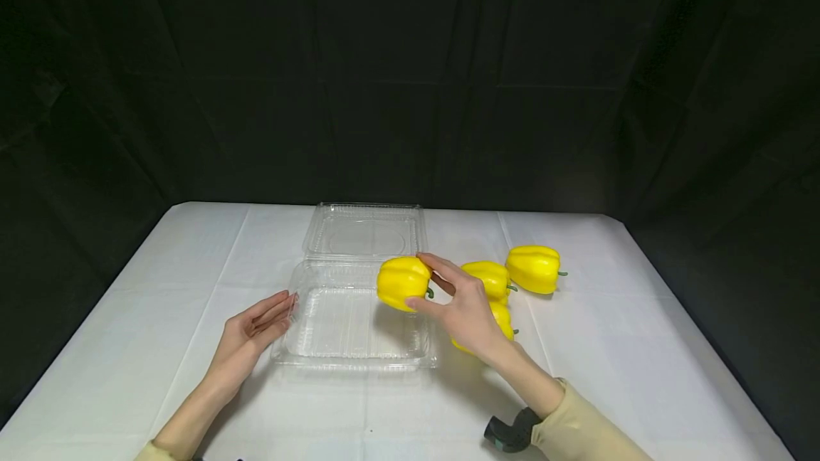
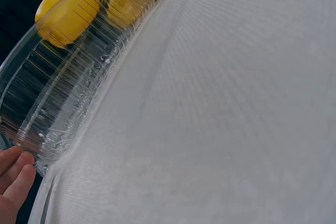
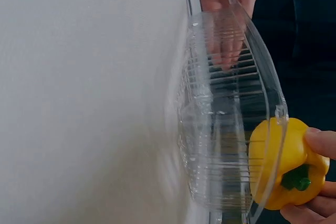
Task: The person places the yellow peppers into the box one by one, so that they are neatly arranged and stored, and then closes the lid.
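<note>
A yellow bell pepper (image 1: pixel 401 283) with a green stem is held between the thumb and fingers of my right hand (image 1: pixel 470 311). It hangs above the right part of a clear plastic container (image 1: pixel 339 329), whose base sees no other pepper inside. The container's lid (image 1: pixel 365 232) lies folded back behind the base. My left hand (image 1: pixel 240 347) touches the base's left side with its fingers fairly straight. In the right wrist view the held pepper (image 3: pixel 289 153) shows partly through the container's clear wall.
Right of the container lie three more yellow bell peppers: one at the far right (image 1: pixel 533 269), one in the middle (image 1: pixel 488 279), and a nearer one (image 1: pixel 502 320) partly behind my right hand. A white cloth (image 1: pixel 320 411) covers the table; a dark curtain (image 1: pixel 384 91) hangs behind it.
</note>
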The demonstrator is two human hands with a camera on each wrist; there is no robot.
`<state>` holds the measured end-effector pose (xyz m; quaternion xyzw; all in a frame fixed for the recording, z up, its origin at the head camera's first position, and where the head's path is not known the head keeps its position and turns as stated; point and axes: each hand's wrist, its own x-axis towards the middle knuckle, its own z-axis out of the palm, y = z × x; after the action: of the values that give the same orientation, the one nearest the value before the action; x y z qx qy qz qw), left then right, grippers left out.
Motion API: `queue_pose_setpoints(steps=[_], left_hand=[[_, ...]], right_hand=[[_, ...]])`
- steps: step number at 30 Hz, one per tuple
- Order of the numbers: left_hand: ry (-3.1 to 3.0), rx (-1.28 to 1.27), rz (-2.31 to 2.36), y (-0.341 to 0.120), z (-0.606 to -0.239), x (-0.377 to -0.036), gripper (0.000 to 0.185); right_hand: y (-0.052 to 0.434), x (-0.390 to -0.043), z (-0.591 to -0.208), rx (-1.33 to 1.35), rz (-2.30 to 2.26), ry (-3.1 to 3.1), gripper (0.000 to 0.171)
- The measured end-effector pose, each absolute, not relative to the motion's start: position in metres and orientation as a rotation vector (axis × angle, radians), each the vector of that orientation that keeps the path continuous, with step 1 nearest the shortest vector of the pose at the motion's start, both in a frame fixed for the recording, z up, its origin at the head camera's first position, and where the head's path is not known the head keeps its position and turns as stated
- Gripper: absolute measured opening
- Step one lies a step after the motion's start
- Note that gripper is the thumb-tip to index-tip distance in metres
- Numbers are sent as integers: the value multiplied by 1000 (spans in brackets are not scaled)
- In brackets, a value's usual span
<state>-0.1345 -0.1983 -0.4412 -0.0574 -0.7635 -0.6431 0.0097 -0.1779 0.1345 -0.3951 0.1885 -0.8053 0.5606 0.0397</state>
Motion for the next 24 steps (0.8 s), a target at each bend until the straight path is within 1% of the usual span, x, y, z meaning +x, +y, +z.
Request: queue_pose_setpoints(steps=[17,24], left_hand=[[-2385,-195,-2023,-198,-441,-134,53],[-2404,-202,-2011,-200,-442,-135,53]], right_hand=[[115,-178,-405,529,1684,-2530,71],[111,-175,-410,521,1512,-2618,70]])
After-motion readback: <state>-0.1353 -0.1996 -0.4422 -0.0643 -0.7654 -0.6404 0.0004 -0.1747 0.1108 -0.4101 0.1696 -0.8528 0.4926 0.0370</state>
